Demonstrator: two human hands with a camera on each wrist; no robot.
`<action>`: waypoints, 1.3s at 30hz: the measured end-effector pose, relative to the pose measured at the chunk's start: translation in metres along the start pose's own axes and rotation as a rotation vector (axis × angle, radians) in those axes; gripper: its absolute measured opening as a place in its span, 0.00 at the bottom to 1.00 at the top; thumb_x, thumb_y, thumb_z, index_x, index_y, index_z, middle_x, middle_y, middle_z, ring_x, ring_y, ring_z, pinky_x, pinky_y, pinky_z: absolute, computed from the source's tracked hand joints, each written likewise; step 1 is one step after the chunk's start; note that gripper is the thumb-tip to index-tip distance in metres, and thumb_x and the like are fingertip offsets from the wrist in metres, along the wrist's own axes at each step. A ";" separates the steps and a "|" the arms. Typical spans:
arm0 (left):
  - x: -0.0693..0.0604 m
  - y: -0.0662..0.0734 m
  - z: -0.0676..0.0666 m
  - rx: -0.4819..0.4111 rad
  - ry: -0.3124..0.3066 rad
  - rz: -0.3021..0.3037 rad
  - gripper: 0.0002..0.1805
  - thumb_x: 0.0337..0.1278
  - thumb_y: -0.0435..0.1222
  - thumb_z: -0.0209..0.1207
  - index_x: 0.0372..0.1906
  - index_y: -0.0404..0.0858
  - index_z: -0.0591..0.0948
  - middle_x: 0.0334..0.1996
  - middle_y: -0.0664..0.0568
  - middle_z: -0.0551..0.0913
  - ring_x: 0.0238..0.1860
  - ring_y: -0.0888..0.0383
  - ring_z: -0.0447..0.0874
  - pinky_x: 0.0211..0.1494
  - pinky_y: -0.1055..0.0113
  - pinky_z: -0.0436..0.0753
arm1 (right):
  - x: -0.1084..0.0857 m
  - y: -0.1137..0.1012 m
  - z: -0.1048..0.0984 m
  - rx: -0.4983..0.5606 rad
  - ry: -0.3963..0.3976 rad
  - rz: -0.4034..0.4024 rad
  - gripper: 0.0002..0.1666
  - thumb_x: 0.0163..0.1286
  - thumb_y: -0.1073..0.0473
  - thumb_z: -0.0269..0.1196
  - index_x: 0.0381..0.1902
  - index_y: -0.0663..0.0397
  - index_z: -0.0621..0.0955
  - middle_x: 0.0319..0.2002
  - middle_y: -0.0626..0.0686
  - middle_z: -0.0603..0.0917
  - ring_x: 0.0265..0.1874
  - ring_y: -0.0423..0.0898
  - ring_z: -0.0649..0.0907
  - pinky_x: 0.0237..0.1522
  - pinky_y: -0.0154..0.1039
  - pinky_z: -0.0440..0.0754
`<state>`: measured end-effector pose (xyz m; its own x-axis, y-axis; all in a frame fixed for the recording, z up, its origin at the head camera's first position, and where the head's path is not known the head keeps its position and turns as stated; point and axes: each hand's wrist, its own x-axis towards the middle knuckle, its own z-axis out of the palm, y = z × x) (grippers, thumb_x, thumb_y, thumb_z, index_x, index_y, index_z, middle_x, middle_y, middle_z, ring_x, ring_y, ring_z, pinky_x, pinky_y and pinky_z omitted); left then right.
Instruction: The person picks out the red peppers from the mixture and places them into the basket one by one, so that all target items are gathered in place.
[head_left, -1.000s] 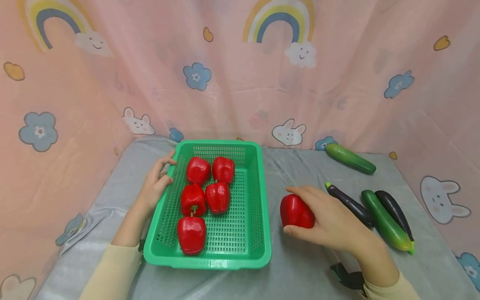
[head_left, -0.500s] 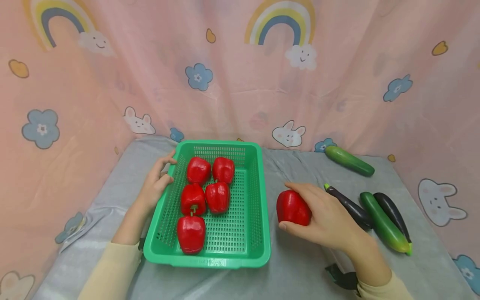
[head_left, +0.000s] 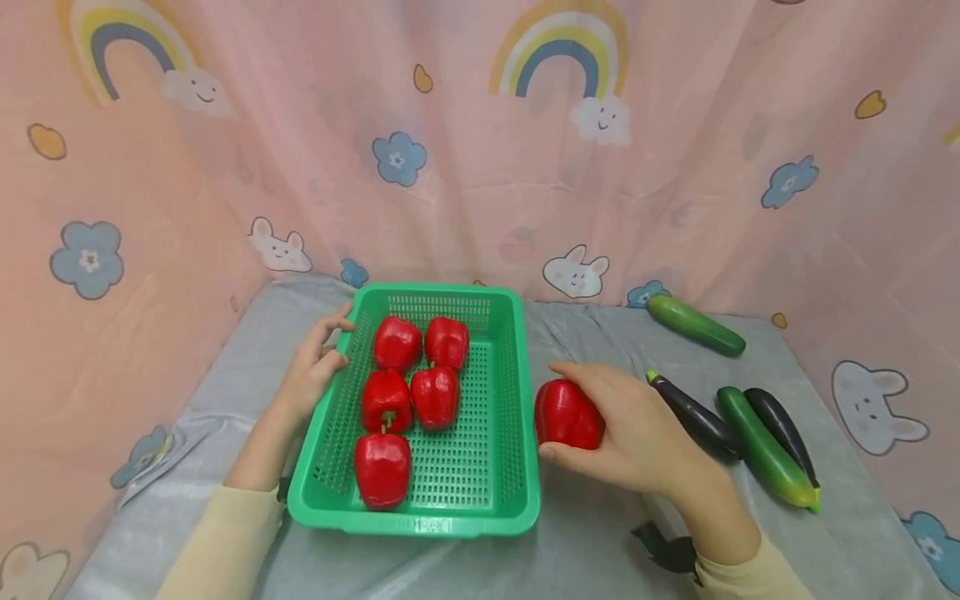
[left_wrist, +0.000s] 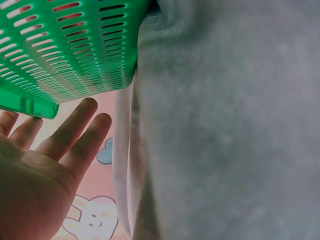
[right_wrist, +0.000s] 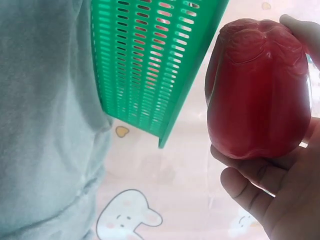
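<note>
My right hand [head_left: 633, 429] grips a red bell pepper [head_left: 567, 414] just beyond the green basket's right rim. In the right wrist view the pepper [right_wrist: 260, 92] is held off the cloth, thumb on one side and fingers on the other. Several more red bell peppers [head_left: 382, 469] lie in the left and middle part of the green plastic basket [head_left: 442, 525]. My left hand [head_left: 309, 367] is at the basket's left rim, fingertips touching it. In the left wrist view its fingers [left_wrist: 75, 127] are mostly straight below the basket's slotted wall [left_wrist: 75, 50].
To the right lie two dark eggplants [head_left: 696, 417] and a green zucchini [head_left: 765, 446] close together. Another zucchini [head_left: 697, 325] lies farther back. A grey cloth [head_left: 585, 533] covers the table, and a pink patterned curtain [head_left: 465, 208] hangs behind and at the sides.
My right hand has moved left with the red bell pepper, bringing it up to the basket's right rim. My left hand and the peppers in the basket have stayed put.
</note>
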<state>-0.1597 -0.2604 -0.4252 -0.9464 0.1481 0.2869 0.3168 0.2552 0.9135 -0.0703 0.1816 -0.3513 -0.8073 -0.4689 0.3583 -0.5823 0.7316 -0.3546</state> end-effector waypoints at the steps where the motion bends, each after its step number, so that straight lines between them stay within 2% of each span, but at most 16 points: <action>1: 0.000 0.001 0.000 0.002 0.000 0.001 0.24 0.61 0.24 0.46 0.63 0.29 0.73 0.86 0.44 0.61 0.47 0.49 0.90 0.46 0.70 0.85 | 0.001 0.000 0.000 -0.001 0.009 -0.013 0.53 0.55 0.33 0.81 0.74 0.46 0.79 0.62 0.48 0.87 0.57 0.53 0.86 0.41 0.52 0.92; 6: 0.000 0.000 0.000 0.029 0.002 0.005 0.24 0.62 0.24 0.46 0.63 0.29 0.73 0.86 0.46 0.61 0.48 0.41 0.87 0.49 0.71 0.82 | 0.006 -0.002 0.002 0.005 0.028 -0.062 0.51 0.56 0.33 0.80 0.75 0.44 0.79 0.63 0.47 0.87 0.56 0.52 0.87 0.41 0.52 0.92; 12: 0.000 0.001 0.000 0.024 0.009 0.005 0.24 0.62 0.24 0.46 0.63 0.30 0.74 0.86 0.46 0.62 0.46 0.42 0.88 0.48 0.71 0.83 | 0.012 -0.004 0.004 0.006 0.045 -0.107 0.52 0.55 0.33 0.81 0.76 0.41 0.79 0.63 0.43 0.86 0.56 0.48 0.86 0.42 0.47 0.92; 15: 0.001 0.002 0.001 0.005 0.007 -0.003 0.24 0.62 0.24 0.46 0.63 0.30 0.73 0.86 0.47 0.62 0.50 0.40 0.88 0.47 0.70 0.84 | 0.016 -0.006 0.004 0.008 0.058 -0.140 0.52 0.55 0.33 0.81 0.75 0.41 0.79 0.62 0.43 0.87 0.55 0.46 0.87 0.42 0.45 0.91; 19: 0.000 0.003 0.000 -0.002 -0.003 -0.006 0.24 0.63 0.24 0.45 0.64 0.29 0.72 0.86 0.46 0.61 0.58 0.33 0.85 0.48 0.71 0.83 | 0.020 -0.010 0.004 0.012 0.067 -0.168 0.52 0.55 0.33 0.81 0.75 0.43 0.79 0.62 0.44 0.87 0.55 0.46 0.87 0.42 0.46 0.92; 22: -0.001 0.004 0.000 0.022 -0.006 -0.009 0.25 0.63 0.25 0.45 0.65 0.30 0.72 0.87 0.46 0.60 0.60 0.30 0.84 0.50 0.71 0.82 | 0.024 -0.013 0.005 0.028 0.056 -0.177 0.51 0.56 0.34 0.80 0.74 0.44 0.80 0.63 0.45 0.87 0.56 0.48 0.87 0.42 0.47 0.92; 29: -0.003 0.003 0.000 0.069 -0.005 -0.021 0.25 0.65 0.26 0.45 0.66 0.31 0.72 0.87 0.48 0.60 0.57 0.30 0.84 0.55 0.70 0.79 | 0.031 -0.020 0.009 0.039 0.045 -0.202 0.49 0.57 0.33 0.79 0.73 0.45 0.80 0.64 0.46 0.87 0.57 0.48 0.87 0.44 0.49 0.92; 39: -0.001 0.002 0.000 0.053 -0.002 -0.022 0.24 0.64 0.26 0.45 0.65 0.31 0.72 0.87 0.49 0.60 0.57 0.32 0.85 0.51 0.70 0.82 | 0.040 -0.028 0.018 0.052 0.022 -0.244 0.49 0.59 0.32 0.77 0.73 0.46 0.80 0.60 0.46 0.87 0.55 0.46 0.87 0.44 0.46 0.91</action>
<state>-0.1582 -0.2602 -0.4241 -0.9530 0.1443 0.2662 0.2990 0.3087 0.9030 -0.0879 0.1331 -0.3426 -0.6403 -0.6171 0.4574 -0.7643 0.5714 -0.2990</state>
